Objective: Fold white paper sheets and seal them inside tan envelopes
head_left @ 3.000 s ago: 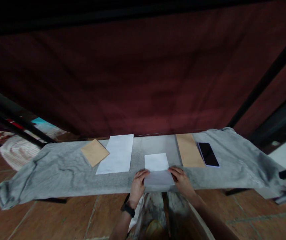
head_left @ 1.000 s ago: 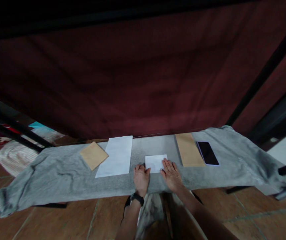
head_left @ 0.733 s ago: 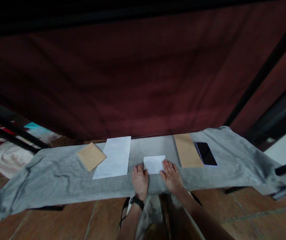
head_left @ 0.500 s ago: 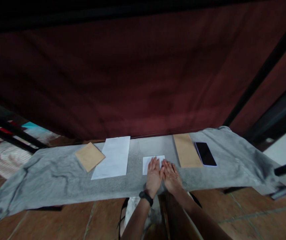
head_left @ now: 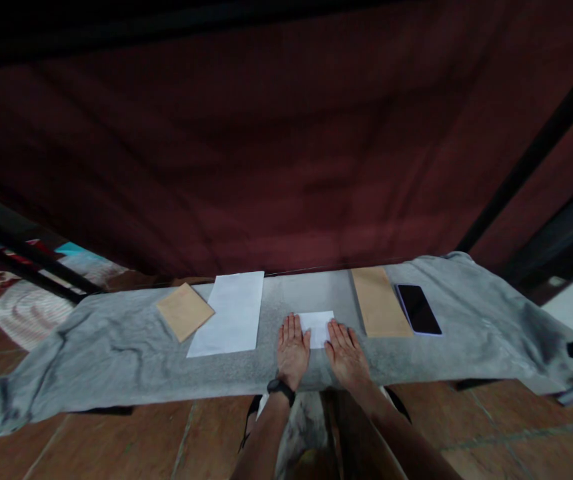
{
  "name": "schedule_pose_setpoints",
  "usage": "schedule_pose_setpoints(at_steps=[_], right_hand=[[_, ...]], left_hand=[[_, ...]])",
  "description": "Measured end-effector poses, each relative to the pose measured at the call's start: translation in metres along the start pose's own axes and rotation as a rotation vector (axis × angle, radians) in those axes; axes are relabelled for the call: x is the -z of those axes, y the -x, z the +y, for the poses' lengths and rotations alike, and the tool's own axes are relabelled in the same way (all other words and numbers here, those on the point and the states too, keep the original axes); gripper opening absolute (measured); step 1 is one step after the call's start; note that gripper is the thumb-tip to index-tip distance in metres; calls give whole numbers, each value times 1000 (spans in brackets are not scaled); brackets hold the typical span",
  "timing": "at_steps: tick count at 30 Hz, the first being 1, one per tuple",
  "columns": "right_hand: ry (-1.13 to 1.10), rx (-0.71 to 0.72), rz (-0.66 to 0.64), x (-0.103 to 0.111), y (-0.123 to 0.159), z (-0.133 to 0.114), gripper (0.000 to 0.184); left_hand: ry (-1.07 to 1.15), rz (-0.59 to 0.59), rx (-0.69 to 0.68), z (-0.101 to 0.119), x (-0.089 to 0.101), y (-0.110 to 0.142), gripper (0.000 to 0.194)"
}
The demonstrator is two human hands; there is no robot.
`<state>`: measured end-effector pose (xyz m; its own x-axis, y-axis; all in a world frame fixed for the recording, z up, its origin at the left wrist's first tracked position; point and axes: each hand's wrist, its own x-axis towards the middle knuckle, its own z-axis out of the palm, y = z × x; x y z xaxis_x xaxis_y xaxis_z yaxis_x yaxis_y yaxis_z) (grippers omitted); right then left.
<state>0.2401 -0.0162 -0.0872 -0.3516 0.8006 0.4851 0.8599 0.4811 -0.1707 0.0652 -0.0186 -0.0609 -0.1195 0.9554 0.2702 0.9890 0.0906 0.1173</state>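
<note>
A small folded white paper (head_left: 318, 325) lies on the grey cloth (head_left: 116, 353) in front of me. My left hand (head_left: 293, 349) lies flat with fingers stretched out over the paper's left edge; a black watch sits on that wrist. My right hand (head_left: 347, 355) also lies flat and open, its fingertips on the paper's right edge. Both palms press down on the cloth and paper. Neither hand holds anything.
A larger white sheet (head_left: 230, 313) and a small brown envelope (head_left: 185, 310) lie to the left. A long brown envelope (head_left: 379, 302) and a black phone (head_left: 418, 309) lie to the right. A dark red curtain (head_left: 276, 153) hangs behind. Tiled floor lies below.
The paper, longer 3 s ago, is now folded smaller. My left hand slid onto the paper's middle, then back to its left edge. My right hand stayed at the right edge.
</note>
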Motion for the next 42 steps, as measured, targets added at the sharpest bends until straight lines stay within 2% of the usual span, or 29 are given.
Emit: schedule_pose_setpoints(at_steps=[7, 11, 14, 19, 25, 37, 42], right_hand=[[-54, -87, -100, 2, -16, -12, 53], [-145, -18, -235, 0, -35, -27, 55], [-152, 13, -290, -5, -44, -29, 58], [-78, -7, -208, -15, -42, -9, 57], [13, -40, -67, -19, -38, 10, 51], [53, -139, -20, -21, -40, 17, 55], [96, -177, 2, -14, -37, 14, 55]], left_hand=[[-20, 12, -28, 0, -1, 1, 60], [-43, -55, -39, -1, 5, 0, 58], [-62, -81, -43, -1, 8, 0, 57], [-79, -86, -40, 1, 10, -1, 57], [-41, -84, -1, 3, 9, -2, 68], [-57, -91, -17, 2, 11, -2, 78], [-45, -63, -11, 1, 7, -1, 78]])
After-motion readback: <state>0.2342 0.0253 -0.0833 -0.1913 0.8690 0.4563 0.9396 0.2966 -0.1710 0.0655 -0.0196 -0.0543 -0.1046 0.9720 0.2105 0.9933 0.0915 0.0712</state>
